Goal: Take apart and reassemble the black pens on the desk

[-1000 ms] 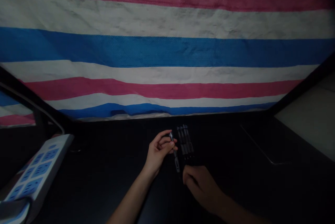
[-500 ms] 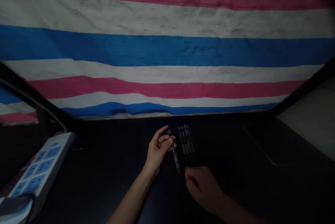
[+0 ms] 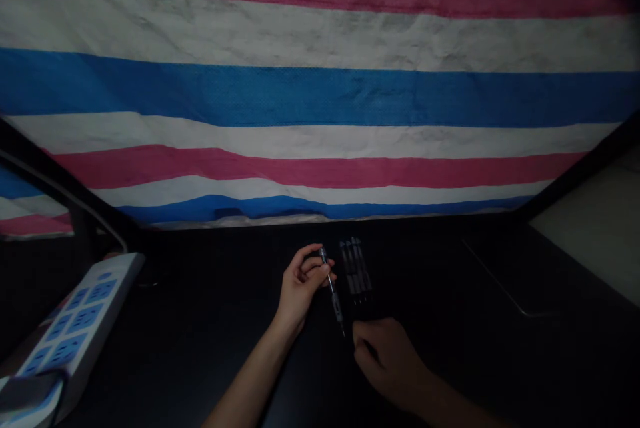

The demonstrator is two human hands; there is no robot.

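My left hand grips a ballpoint pen with a clear upper barrel and a dark grip. The thumb presses against the barrel, and the index fingertip is at the pen's top end. The pen's point faces down towards me. Just right of it, several similar pens lie side by side on the dark tabletop. My right hand is curled closed near their lower ends; the inside of its fingers is hidden.
A white power strip with blue socket faces lies at the left, a dark plug on its near end. A striped red, white and blue sheet hangs behind the table. A dark flat panel is at the right.
My left index finger has come down from a raised position onto the pen's top end. The pen has shifted slightly. My right hand has hardly moved.
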